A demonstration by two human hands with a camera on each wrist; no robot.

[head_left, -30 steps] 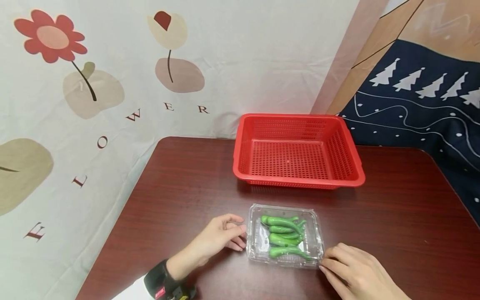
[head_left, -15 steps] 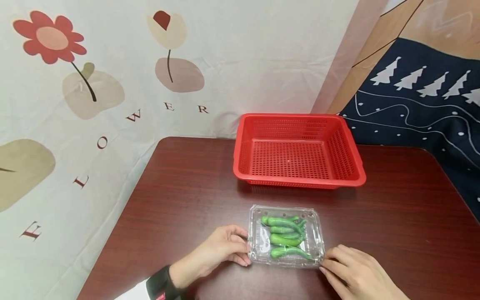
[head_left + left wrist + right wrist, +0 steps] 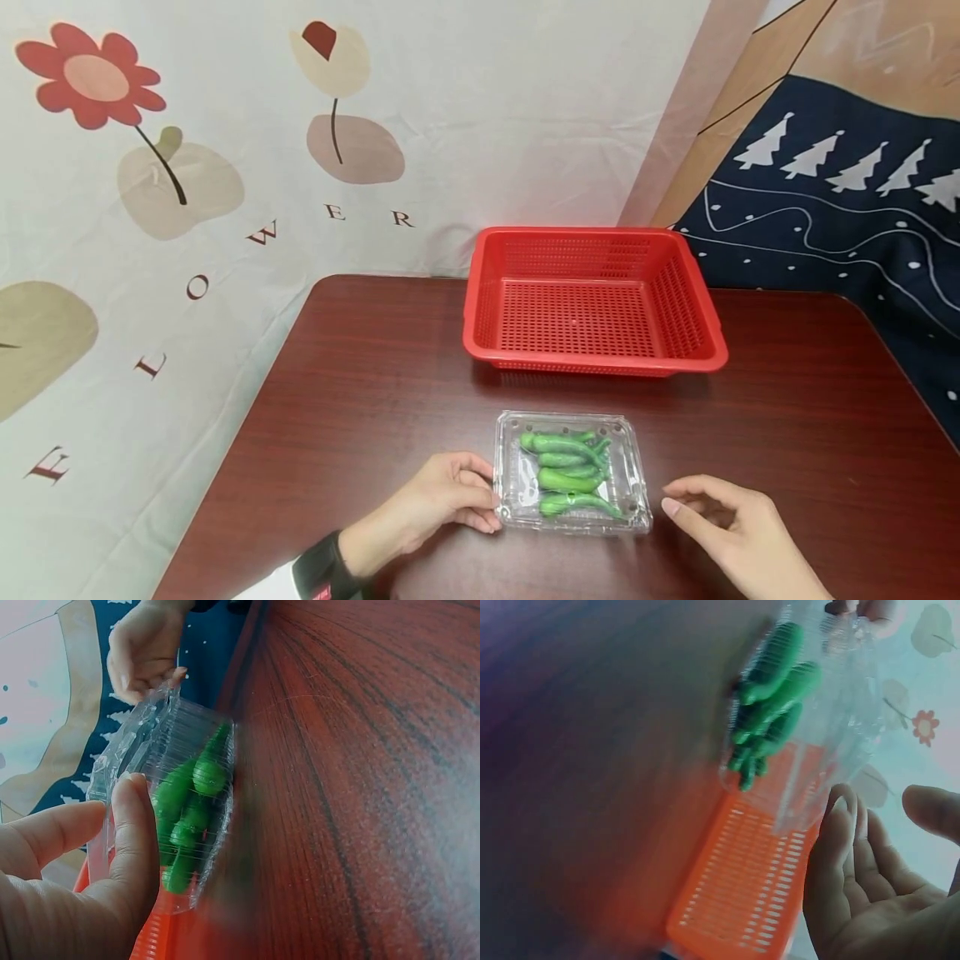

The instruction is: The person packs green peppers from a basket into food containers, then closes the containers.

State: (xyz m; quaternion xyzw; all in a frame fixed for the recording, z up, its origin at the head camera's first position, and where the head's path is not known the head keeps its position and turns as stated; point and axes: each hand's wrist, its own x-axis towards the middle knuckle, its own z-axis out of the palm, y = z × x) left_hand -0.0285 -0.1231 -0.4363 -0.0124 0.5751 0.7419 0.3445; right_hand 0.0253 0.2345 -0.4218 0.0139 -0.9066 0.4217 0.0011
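A clear plastic clamshell box [image 3: 510,500] lies on the table with its lid down. Inside it are several green, tapering vegetables [image 3: 570,479] that look like chili peppers. My left hand [image 3: 457,496] is at the box's left side, thumb and index finger pinching its rim; the left wrist view shows the thumb [image 3: 131,832] against the near wall. Just off the box's right front corner is my right hand [image 3: 731,521], thumb and fingers apart and nothing between them. In the right wrist view the right hand [image 3: 877,877] is likewise separate from the box.
Behind the box stands a red perforated plastic basket [image 3: 592,364] with nothing in it. The dark red-brown table [image 3: 360,375] ends at a white flower-print cloth [image 3: 450,125] at the back and left. A dark blue tree-print cloth [image 3: 825,225] hangs at the right.
My left hand has come in to the box's left side and taken hold of its rim. My right hand has let go of the right front corner and moved slightly right, its fingers spreading.
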